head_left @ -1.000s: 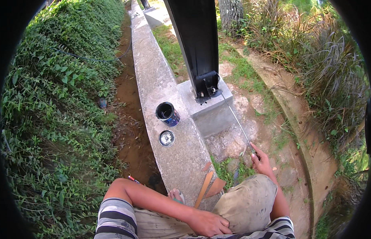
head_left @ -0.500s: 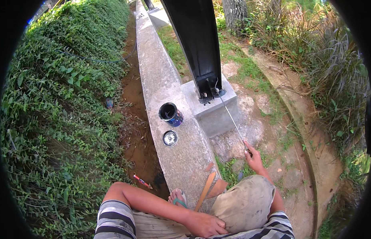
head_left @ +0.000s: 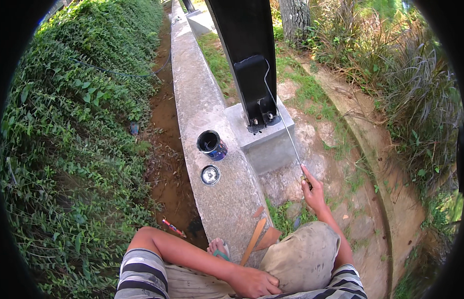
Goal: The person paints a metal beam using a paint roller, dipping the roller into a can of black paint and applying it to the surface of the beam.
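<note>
My right hand (head_left: 313, 190) is closed around the handle of a long-rodded paint roller (head_left: 288, 130). The roller's dark head lies against the face of a black metal post (head_left: 242, 30), some way above its base. That post rises from a square concrete footing (head_left: 272, 154), with bolts showing at its foot. Across my lap, my left hand (head_left: 255, 283) rests on my trousers near the raised knee, fingers lying loosely with nothing in them. An open paint can (head_left: 217, 149), dark inside, stands on the concrete wall, its round lid (head_left: 210, 175) lying just nearer to me.
Flat orange-brown pieces (head_left: 255, 241) lie on the concrete wall (head_left: 192, 89) by my sandalled foot (head_left: 218, 247). A dirt channel (head_left: 167, 174) and leafy bank (head_left: 82, 149) run along the left. On the right are stony ground, a low curb and tall grass (head_left: 421, 94).
The roller head has moved from the foot of the post up its face. My right hand has shifted slightly up and left; my left hand stays on my lap.
</note>
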`<state>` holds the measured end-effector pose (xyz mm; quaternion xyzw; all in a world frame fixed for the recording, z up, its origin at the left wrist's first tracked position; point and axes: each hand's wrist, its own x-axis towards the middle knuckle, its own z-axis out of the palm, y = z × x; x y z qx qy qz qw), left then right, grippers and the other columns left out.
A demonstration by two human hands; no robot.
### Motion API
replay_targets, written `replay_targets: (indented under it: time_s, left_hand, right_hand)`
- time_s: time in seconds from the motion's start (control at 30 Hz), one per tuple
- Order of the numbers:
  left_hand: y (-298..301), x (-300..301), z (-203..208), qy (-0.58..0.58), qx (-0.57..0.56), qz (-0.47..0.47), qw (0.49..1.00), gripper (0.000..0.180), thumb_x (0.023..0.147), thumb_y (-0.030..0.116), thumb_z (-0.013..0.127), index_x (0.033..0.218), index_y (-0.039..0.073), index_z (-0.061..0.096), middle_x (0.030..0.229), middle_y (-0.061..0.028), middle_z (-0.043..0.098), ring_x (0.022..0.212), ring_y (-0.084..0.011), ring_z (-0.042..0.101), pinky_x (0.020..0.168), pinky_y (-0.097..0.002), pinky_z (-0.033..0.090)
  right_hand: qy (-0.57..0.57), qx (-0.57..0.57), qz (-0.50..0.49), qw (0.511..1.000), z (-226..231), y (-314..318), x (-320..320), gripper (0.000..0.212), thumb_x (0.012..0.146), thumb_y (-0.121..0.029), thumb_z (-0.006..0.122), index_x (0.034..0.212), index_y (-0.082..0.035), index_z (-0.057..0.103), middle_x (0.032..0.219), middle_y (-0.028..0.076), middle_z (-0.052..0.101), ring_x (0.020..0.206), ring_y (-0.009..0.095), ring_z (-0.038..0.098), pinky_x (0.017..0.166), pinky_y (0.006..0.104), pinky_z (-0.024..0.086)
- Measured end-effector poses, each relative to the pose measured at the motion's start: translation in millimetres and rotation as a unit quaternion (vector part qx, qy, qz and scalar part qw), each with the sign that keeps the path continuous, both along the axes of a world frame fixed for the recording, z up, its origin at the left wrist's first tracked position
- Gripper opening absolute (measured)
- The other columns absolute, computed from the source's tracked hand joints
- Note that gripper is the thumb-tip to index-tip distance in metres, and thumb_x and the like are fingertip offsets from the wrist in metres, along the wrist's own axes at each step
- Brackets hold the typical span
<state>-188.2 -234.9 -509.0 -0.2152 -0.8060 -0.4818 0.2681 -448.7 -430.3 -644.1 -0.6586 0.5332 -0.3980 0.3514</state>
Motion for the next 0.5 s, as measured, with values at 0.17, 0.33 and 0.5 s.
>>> replay_targets:
  time_s: [0.17,0.33,0.5]
  left_hand:
    - [-2.8,1.1,1.2,-0.001,0.005,-0.007,1.000,0.015,0.077,0.014,0.065,0.076,0.003,0.056,0.086,-0.0191,0.059,0.102,-0.0410,0.065,0.078,-0.0495,0.048]
    - [19.4,4.8,-56.1,-0.109,0.001,-0.058,0.992,0.036,0.099,0.036,0.075,0.107,0.002,0.069,0.100,-0.0198,0.066,0.091,-0.0399,0.060,0.084,-0.0521,0.048]
    - [60.6,25.1,-118.6,-0.257,0.220,-0.049,0.940,0.051,0.093,0.037,0.083,0.128,0.001,0.071,0.122,-0.0177,0.072,0.117,-0.0323,0.066,0.101,-0.0494,0.051]
  right_hand:
    - [0.015,-0.017,-0.008,1.000,23.1,-9.3,11.2,0.058,0.102,-0.001,0.063,0.159,-0.013,0.056,0.137,0.024,0.069,0.090,0.030,0.072,0.083,0.0378,0.056]
    - [-0.006,-0.065,-0.016,0.998,66.2,-26.9,29.9,0.060,0.103,-0.002,0.063,0.161,-0.014,0.053,0.103,0.022,0.072,0.070,0.022,0.061,0.072,0.0370,0.053]
    - [-0.026,-0.106,-0.005,0.994,103.8,-38.8,45.7,0.058,0.106,-0.005,0.062,0.162,-0.014,0.052,0.084,0.015,0.066,0.066,0.017,0.058,0.067,0.0348,0.052]
